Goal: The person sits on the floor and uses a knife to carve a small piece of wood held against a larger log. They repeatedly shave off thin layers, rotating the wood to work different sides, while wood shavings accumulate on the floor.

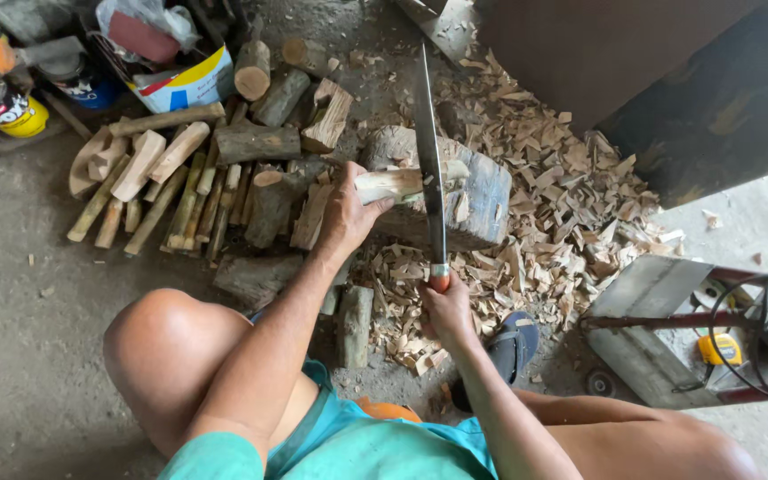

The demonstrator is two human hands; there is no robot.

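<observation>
Pale wood shows at the cut end of the stick [390, 184], which lies across the top of the chopping block [482, 200], a grey-weathered log section sitting on the concrete floor [20, 293] in front of the seated person. The left hand [347, 216] is clenched around the stick's left end, thumb over the top, pinning it down. The right hand [448, 307] is clenched on the handle of the long machete [429, 160], whose blade runs from near to far and crosses the stick just right of those left fingers. Whether the edge is touching the wood or poised above it, I cannot tell from this angle.

That closeness is the thing to watch, as I judge it: the blade lands best well clear of the thumb, with the left grip slid further left along the stick. Short, controlled strokes angled away from the holding hand should peel chips rather than bite deep, and keeping the stick flat on the block stops it rolling.

Wood chips [562, 204] are heaped to the right and near the block. A stack of cut sticks and small logs [197, 178] lies to the left. A sandalled foot [508, 347] rests near the chips, and a metal-framed cart [686, 329] stands at the right.
</observation>
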